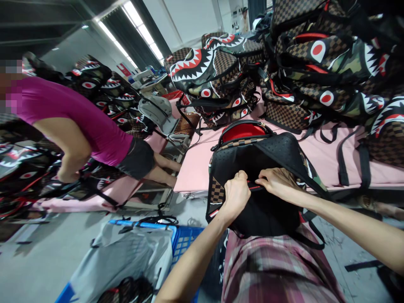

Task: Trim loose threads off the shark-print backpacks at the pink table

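Observation:
A backpack (268, 214) with a black back panel and brown checkered sides leans upright between my body and the edge of the pink table. Its top handle and red lining show at the far end. My left hand (237, 192) is closed at the middle of the black panel, pinching the edge of a slit-like opening. Just to the right, my right hand (279, 182) grips the same opening with thumb and fingers, under a raised black strap or flap. A thin red strip (253, 187) shows between the hands. What lies under my fingers is hidden.
Shark-face backpacks (195, 71) are heaped on the pink table (197, 164), with a taller pile (322, 84) at right. Lower left stands a blue crate (186, 242) with a plastic liner. Another person (82, 122) in a magenta shirt works at a table on the left.

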{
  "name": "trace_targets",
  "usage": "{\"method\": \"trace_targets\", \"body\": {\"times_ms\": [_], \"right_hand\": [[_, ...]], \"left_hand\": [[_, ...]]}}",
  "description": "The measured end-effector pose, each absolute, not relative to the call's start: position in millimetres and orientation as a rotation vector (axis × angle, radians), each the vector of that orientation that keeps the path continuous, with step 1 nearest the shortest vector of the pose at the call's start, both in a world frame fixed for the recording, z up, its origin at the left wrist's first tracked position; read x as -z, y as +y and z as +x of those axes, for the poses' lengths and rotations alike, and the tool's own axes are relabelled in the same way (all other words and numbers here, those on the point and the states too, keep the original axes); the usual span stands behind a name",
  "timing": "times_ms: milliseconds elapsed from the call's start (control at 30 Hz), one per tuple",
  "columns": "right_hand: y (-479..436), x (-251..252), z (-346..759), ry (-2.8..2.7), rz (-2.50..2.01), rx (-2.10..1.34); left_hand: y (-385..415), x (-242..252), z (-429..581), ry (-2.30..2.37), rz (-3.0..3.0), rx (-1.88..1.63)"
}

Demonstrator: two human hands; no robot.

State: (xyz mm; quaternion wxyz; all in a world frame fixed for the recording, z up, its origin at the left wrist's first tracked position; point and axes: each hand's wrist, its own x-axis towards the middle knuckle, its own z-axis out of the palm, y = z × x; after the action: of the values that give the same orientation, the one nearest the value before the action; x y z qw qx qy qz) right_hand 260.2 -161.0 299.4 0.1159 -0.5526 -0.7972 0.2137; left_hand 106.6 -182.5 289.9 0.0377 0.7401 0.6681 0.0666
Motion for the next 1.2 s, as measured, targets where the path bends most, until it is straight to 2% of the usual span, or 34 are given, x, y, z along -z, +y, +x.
{"method": "trace_targets", "body": {"times_ms": [133, 233, 333, 400, 467, 533, 633, 733, 800, 867, 967, 1033, 1200], "right_hand": [[-160.5, -299.0, 260.3, -2.375, -1.575, -0.584], [-157.0, -297.8, 264.4, -2.287, -1.560, -0.685], [-151.9, -298.2, 269.7, -2.162, -1.609, -0.727], [-148.5, -298.7, 271.9, -2.130, -1.636, -0.712], [-146.1, -298.8, 272.3, -2.128, -1.653, -0.706], [-144.8, -298.6, 271.4, -2.122, -1.665, -0.710], [-144.9, -298.3, 269.9, -2.054, -1.665, -0.742], [-146.5, -297.8, 271.0, -1.938, -1.646, -0.765], [-147.9, -296.1, 273.7, -1.900, -1.619, -0.763], [-149.2, -292.6, 277.4, -1.909, -1.582, -0.732], [-148.7, -284.7, 283.0, -2.007, -1.462, -0.632], [-145.9, -279.4, 285.0, -2.082, -1.339, -0.569], [-135.7, -269.1, 284.3, -2.016, -1.191, -0.461]], "left_hand": [[-180.2, -286.0, 107.5, 2.033, 2.274, -0.272], [-185.5, -286.6, 102.5, 1.952, 2.243, -0.480], [-202.2, -296.1, 87.6, 1.484, 2.339, -0.652], [-213.7, -306.0, 75.6, 1.105, 2.421, -0.485], [-218.2, -314.0, 68.2, 0.925, 2.450, -0.275], [-213.4, -316.1, 69.6, 1.105, 2.481, -0.238], [-196.5, -308.2, 85.4, 1.634, 2.560, -0.286], [-185.7, -298.5, 96.6, 1.707, 2.635, -0.282], [-186.6, -296.5, 90.6, 1.559, 2.615, -0.523], [-190.8, -297.1, 74.3, 1.497, 2.511, -0.942], [-194.9, -297.1, 47.1, 1.752, 2.163, -1.367], [-194.2, -294.8, 39.0, 1.856, 1.921, -1.307], [-194.1, -297.5, 60.6, 1.566, 1.758, -1.014]]}}
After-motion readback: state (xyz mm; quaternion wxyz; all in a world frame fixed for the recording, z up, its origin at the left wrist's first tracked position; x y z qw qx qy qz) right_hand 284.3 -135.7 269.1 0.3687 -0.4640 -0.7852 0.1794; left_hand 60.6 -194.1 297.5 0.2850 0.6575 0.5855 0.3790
